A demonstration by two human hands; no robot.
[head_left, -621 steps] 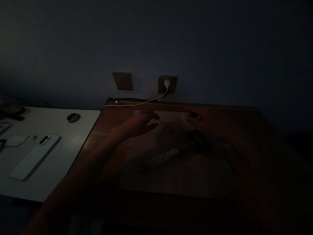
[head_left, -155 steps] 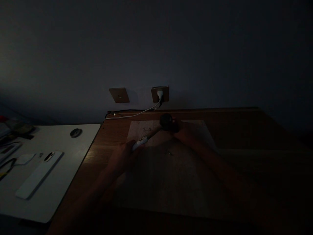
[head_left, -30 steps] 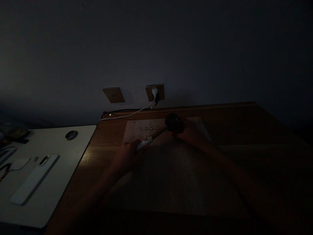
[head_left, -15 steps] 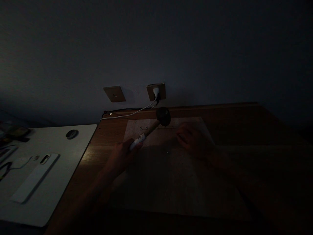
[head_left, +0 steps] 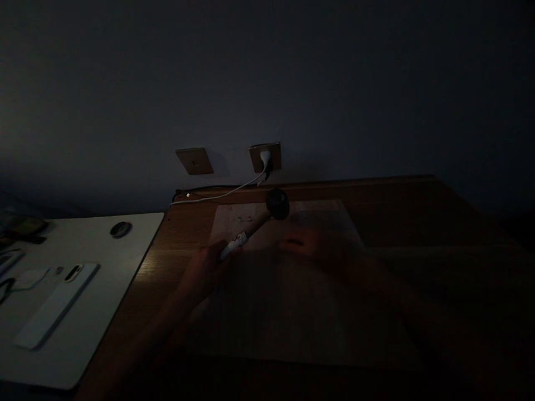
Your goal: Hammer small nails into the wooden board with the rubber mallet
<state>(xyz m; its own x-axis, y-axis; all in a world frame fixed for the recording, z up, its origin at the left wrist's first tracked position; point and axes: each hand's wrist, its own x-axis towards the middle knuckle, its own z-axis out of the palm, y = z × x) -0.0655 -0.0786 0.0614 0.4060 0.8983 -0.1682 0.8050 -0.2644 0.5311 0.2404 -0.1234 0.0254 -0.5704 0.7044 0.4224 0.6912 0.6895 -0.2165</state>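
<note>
The room is very dark. My left hand (head_left: 204,273) is closed round the handle of a hammer (head_left: 254,224), whose dark head hangs over the far part of a pale board (head_left: 292,289) on the brown desk (head_left: 418,223). A short row of small nails (head_left: 244,219) stands in the board near its far left edge. My right hand (head_left: 321,248) is smeared by motion low over the board, right of the hammer head; its fingers cannot be made out.
A white table (head_left: 104,262) at the left carries a white phone (head_left: 56,305), a round dark object (head_left: 120,229) and other small items. On the wall are a switch plate (head_left: 194,160) and a socket (head_left: 264,157) with a white charger cable (head_left: 221,195).
The hammer head has come off my right hand's spot and swung left and back. My right hand has drawn toward me over the board. Another nail shows in the row than 5 s ago.
</note>
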